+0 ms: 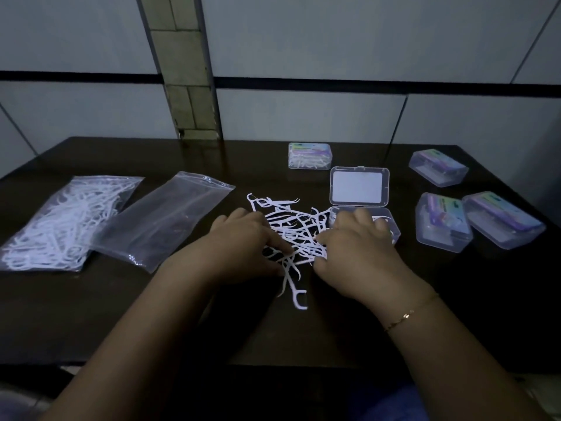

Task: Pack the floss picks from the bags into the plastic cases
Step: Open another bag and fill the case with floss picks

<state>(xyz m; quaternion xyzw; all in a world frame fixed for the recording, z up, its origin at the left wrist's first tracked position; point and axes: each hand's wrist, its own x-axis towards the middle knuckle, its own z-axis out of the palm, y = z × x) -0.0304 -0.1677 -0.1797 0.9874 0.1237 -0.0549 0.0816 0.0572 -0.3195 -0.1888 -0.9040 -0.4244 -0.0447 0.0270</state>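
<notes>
Head view, left to right. A full bag (60, 221) of floss picks is lying at the left of the dark table (182, 323), its right edge touching an empty bag (165, 220) beside it. At centre a loose pile of picks (299, 235) is spreading over the table, one stray pick (296, 294) lying nearest the viewer. The left hand (243, 243) is resting on the pile's left side, fingers (280, 244) loosely spread and pressing down on picks; whether any pick is pinched cannot be told. The right hand (358, 253) is working at the pile's right edge, fingers (362, 218) curled over the rim of the open case (391, 221), whose lid (358, 186) is standing back; what they hold is hidden. A filled case (309, 155) is sitting behind, and three closed cases (473, 211) are waiting at the right. Judged step: gathering picks into the open case. The next move is calling for aligning a small bunch, since tangled picks are likely to snag.
</notes>
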